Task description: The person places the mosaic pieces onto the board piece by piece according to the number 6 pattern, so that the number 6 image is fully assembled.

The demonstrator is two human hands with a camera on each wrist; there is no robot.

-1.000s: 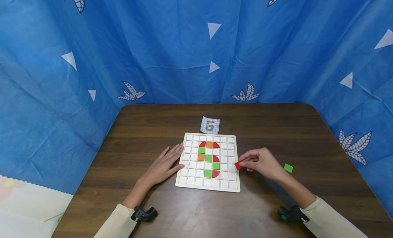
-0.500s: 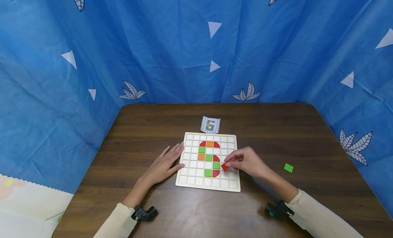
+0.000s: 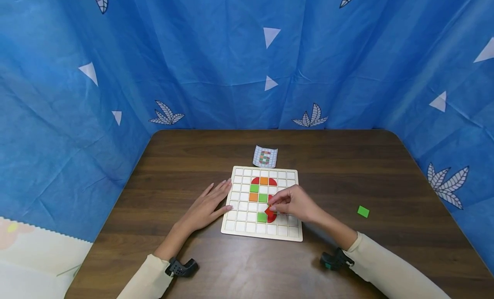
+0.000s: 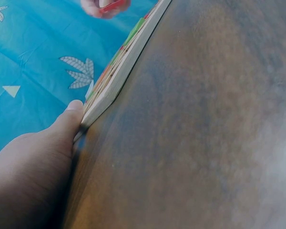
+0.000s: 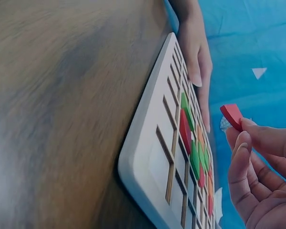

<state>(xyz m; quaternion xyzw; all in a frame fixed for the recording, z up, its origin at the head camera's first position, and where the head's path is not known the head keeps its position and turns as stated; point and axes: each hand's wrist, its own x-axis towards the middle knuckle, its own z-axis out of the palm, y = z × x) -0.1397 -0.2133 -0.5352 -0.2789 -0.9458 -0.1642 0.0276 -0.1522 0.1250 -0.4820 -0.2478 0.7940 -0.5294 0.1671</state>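
A white grid board (image 3: 240, 227) with a pale wooden rim lies on the table, bearing red, orange and green tiles that form a figure like a 6. My left hand (image 3: 206, 208) rests flat at its left edge, fingers straight, the thumb (image 4: 69, 119) touching the rim in the left wrist view. Between thumb and forefinger, my right hand (image 3: 296, 203) pinches a red quarter-round tile (image 5: 232, 116). That tile is over the lower middle of the figure and raised off the board in the right wrist view. The right hand hides some tiles on the figure's right side.
Behind the board lies a small printed card (image 3: 265, 156) showing a coloured 6 on a grid. A loose green square tile (image 3: 363, 211) sits on the brown table (image 3: 185, 153) to the right. Blue patterned cloth (image 3: 216, 67) hangs behind the table.
My right hand has carried the red tile leftward from the board's right edge to over the figure. The left hand has stayed in place.
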